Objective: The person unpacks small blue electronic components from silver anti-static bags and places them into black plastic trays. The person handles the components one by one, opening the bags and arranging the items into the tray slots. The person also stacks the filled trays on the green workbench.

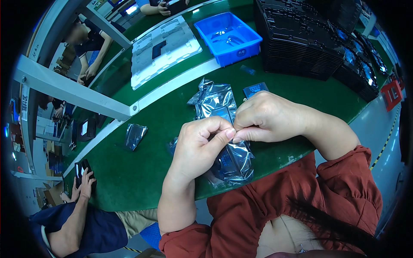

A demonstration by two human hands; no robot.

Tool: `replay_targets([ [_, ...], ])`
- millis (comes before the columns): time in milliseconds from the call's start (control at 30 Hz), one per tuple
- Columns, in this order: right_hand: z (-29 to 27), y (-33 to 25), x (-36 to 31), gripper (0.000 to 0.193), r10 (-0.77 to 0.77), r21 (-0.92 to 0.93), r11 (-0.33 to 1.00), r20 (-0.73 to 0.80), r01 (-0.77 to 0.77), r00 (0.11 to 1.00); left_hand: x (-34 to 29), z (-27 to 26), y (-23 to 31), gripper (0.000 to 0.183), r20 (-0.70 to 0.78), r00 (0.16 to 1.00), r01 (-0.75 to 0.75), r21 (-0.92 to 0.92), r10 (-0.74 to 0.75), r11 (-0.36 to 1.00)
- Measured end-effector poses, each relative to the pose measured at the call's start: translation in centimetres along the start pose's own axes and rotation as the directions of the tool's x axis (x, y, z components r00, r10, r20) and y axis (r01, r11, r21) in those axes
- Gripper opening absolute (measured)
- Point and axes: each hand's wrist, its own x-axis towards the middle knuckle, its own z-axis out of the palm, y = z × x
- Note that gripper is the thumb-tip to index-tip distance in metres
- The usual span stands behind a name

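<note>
Fingertips (229,133) of the bare left hand (192,144) and bare right hand (270,115) met, thumb and index pinched together on each; whether film was clamped between them could not be told. Directly below, crumpled silvery see-through plastic bagging (243,160) lay on the glossy green tabletop (107,180), one bag or several unclear. Long axis: far end slightly left, near end toward the body. Both hands hid its middle. Just beyond the right hand sat a flat blue-faced rectangular piece (255,89), partly covered. Farther out: small dark shiny pouch (136,136) leftward; bright-blue plastic tub (254,48), pale moulded tray (184,45) and stacked black plastic trays (297,51) beyond.
</note>
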Motion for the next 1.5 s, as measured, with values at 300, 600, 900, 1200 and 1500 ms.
replay_targets([
  [300, 0.4, -1.5, -0.1, 0.016, -0.437, -0.613, 0.709, 0.009, 0.350, 0.899, -0.3, 1.0, 0.8, 0.011, -0.080, 0.997, -0.012, -0.152, 0.000, 0.988],
  [600, 2.4, -5.1, -0.6, 0.015, -0.685, -0.509, 0.610, 0.047, 0.607, 0.727, 0.1, -2.3, -0.9, 0.014, -0.418, 0.908, -0.152, -0.264, 0.029, 0.953],
  [900, 1.7, -4.5, 0.3, 0.020, -0.484, -0.167, 0.864, -0.019, 0.475, 0.875, 0.4, -2.0, -1.1, 0.013, -0.540, 0.811, -0.209, 0.094, 0.226, 0.973],
  [1200, 1.5, -1.4, 0.7, 0.012, -0.004, -0.051, 0.999, -0.360, -0.016, 0.933, 0.5, -0.2, -0.5, 0.005, -0.414, 0.747, -0.330, 0.447, 0.520, 0.831],
  [1500, 2.1, -0.6, 0.2, 0.011, 0.109, 0.054, 0.994, -0.341, -0.097, 0.934, 0.6, 0.3, -0.7, 0.010, -0.383, 0.706, -0.402, 0.475, 0.595, 0.783],
])
